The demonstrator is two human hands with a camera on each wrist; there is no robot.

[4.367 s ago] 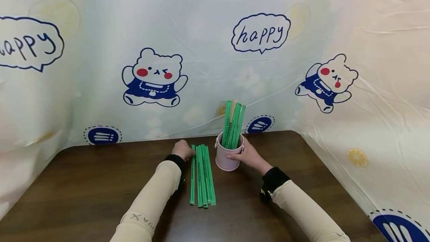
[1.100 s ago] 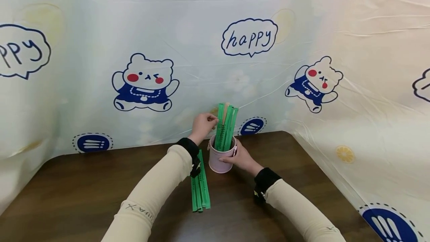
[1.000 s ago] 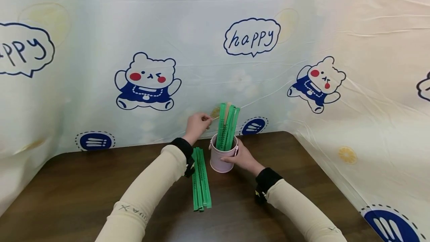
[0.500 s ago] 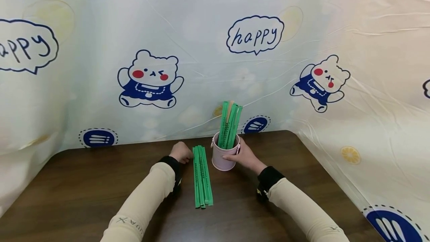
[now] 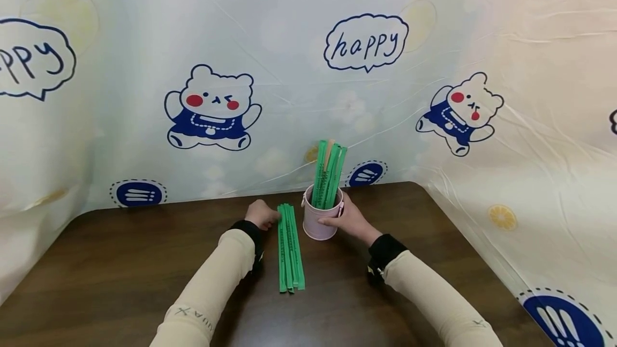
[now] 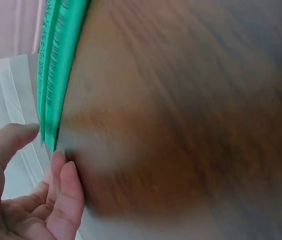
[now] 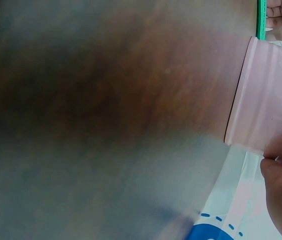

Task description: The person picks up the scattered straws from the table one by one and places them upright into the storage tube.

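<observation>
A row of several green paper-wrapped chopsticks (image 5: pixel 291 250) lies side by side on the brown table. My left hand (image 5: pixel 262 215) is at their far ends. In the left wrist view, its thumb and fingertips (image 6: pixel 69 172) stand apart on either side of the ends of the wrapped chopsticks (image 6: pixel 56 90); whether they touch is unclear. My right hand (image 5: pixel 354 222) grips the pink bucket (image 5: pixel 318 226) from the right, with its thumb across the front. More green wrapped chopsticks (image 5: pixel 329 175) stand upright in the bucket, with one bare wooden-coloured piece among them.
The dark brown wooden table (image 5: pixel 120 272) has rounded far corners. Right behind it hangs a pale curtain (image 5: pixel 299 42) printed with bears and the word happy.
About a second ago my left hand was raised beside the bucket's chopsticks; it has come down left to the row. The row has lost its separate left packet. My right hand stays on the bucket.
</observation>
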